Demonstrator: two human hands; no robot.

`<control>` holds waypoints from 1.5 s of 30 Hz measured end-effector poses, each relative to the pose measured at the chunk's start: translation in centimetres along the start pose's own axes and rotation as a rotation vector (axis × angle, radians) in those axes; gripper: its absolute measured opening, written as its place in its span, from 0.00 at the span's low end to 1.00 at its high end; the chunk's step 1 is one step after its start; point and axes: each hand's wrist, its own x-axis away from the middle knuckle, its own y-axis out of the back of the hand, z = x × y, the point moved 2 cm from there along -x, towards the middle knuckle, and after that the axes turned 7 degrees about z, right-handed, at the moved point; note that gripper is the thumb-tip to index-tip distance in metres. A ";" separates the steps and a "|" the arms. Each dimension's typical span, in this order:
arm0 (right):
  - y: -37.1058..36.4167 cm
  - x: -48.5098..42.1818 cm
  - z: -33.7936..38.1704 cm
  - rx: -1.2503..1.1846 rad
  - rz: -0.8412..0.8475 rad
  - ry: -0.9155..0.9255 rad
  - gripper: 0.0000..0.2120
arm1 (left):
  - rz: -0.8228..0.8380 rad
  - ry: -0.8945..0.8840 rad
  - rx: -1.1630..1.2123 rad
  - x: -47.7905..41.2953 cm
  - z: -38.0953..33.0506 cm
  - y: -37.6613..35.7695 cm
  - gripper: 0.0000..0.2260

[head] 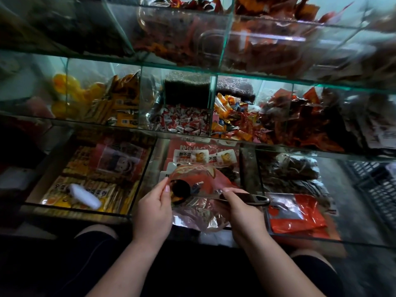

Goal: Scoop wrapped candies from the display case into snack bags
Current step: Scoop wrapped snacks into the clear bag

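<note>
The left hand [154, 209] pinches the snack bag [201, 179] open at its rim while the right hand [240, 211] grips the scoop [181, 189], whose bowl sits in the bag's mouth (the emptying step, I judge), so the next move calls for reaching up to the wrapped candies [186, 122] in the display case [192, 68].

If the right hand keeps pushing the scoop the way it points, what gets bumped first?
Most likely the side of the snack bag: the scoop in the right hand points left into its open mouth. Right behind is the left hand, pinching the rim. Depth is unclear.
</note>
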 end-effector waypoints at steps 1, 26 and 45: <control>-0.2 0.2 0.0 0.005 0.002 -0.011 0.06 | 0.006 0.001 0.022 0.1 -0.1 -0.1 0.17; 5.7 11.9 11.3 -0.316 0.041 0.223 0.04 | 0.198 -0.359 -0.269 -1.2 -8.6 -4.6 0.25; 1.1 2.6 15.6 0.982 0.225 1.142 0.04 | 0.304 -0.166 -0.508 -11.1 -9.1 -5.0 0.35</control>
